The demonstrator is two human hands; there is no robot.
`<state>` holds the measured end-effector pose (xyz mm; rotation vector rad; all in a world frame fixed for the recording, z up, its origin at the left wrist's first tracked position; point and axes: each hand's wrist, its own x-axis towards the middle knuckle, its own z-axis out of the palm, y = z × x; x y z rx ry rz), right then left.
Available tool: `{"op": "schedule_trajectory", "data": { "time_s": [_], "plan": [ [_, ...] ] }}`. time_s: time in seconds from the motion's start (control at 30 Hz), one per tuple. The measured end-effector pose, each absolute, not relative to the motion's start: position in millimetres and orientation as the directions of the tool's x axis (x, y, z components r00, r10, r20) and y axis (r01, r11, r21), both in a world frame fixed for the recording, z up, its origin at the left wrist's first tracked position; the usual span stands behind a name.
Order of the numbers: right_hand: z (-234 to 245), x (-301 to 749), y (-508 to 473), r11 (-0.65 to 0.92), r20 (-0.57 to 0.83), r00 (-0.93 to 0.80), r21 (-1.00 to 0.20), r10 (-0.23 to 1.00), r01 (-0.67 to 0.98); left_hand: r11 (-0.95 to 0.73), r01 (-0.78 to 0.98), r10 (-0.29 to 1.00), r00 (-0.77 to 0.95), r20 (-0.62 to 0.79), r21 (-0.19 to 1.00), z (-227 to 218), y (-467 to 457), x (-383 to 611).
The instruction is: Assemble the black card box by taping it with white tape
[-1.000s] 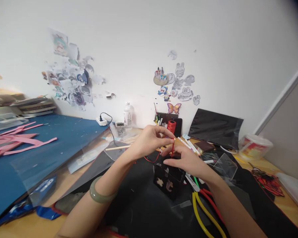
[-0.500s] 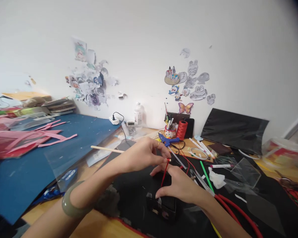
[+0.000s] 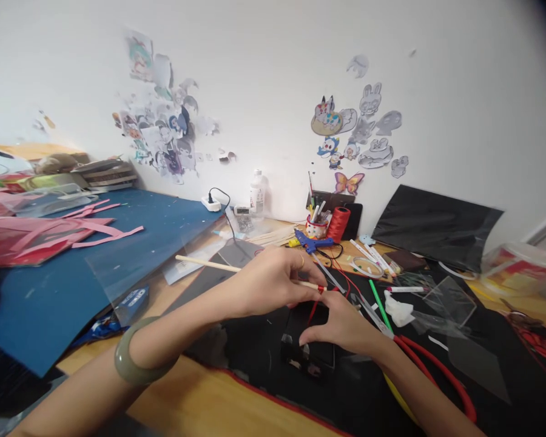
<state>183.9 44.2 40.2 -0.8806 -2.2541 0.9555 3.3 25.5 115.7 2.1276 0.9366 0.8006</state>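
Note:
My left hand (image 3: 273, 282), with a green bangle (image 3: 136, 364) on the wrist, pinches a long thin wooden stick (image 3: 204, 263) that runs left behind it and ends in a red-wrapped tip (image 3: 321, 289). Red string (image 3: 313, 311) drops from that tip toward my right hand (image 3: 341, 325), whose fingers are curled over a small black box (image 3: 307, 358) on the black mat (image 3: 264, 364). The right fingertips meet the string just under the stick's tip. A red thread spool (image 3: 338, 224) stands behind, near the wall.
A blue glue gun (image 3: 312, 243), a cup of pens (image 3: 316, 227), markers, a green straw (image 3: 378, 306) and clear plastic pieces (image 3: 450, 300) lie beyond the hands. Red and yellow tubes (image 3: 437, 376) curve at right. A blue sheet (image 3: 73, 261) with pink paper strips (image 3: 50, 233) covers the left.
The view shifted left and down. Both hands lowered toward the black box, and the stick tip with the red string now points right, lower than before.

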Motion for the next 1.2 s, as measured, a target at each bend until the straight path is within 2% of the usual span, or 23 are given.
{"op": "schedule_trajectory", "data": {
  "time_s": [0.2,0.3,0.4,0.63,0.7,0.77,0.87,0.97,1.2],
  "plan": [
    [31.8,198.9,47.7,0.470,0.205,-0.580,-0.808,0.789,0.354,-0.589,0.492,0.787,0.529,0.317,0.641,120.5,27.3,4.8],
    [31.4,210.7,54.3,0.411,0.223,-0.561,-0.881,0.797,0.234,-0.597,0.514,0.788,0.519,0.331,0.616,121.2,27.0,5.6],
    [28.0,216.2,59.6,0.331,0.245,-0.455,-0.936,0.856,0.118,-0.605,0.520,0.784,0.522,0.336,0.603,122.5,25.4,7.3],
    [17.1,211.9,41.8,0.312,0.284,-0.188,-0.940,0.940,0.138,-0.621,0.505,0.767,0.547,0.335,0.599,123.7,22.9,10.2],
    [20.4,212.4,32.2,0.321,0.286,-0.220,-0.936,0.933,0.146,-0.627,0.498,0.760,0.558,0.332,0.599,123.0,22.6,10.4],
    [25.7,214.9,22.6,0.326,0.254,-0.342,-0.930,0.904,0.170,-0.624,0.499,0.760,0.568,0.316,0.602,122.8,21.6,10.4],
    [33.9,220.7,9.0,0.320,0.091,-0.578,-0.896,0.811,0.307,-0.609,0.511,0.766,0.575,0.286,0.607,124.0,18.2,10.1],
    [39.9,225.4,-2.1,0.335,-0.038,-0.650,-0.834,0.759,0.439,-0.607,0.518,0.766,0.583,0.270,0.604,126.1,14.2,10.1],
    [43.5,220.0,-10.7,0.489,0.057,-0.641,-0.699,0.766,0.522,-0.631,0.503,0.750,0.589,0.300,0.590,126.6,11.0,10.7]
  ]
}}
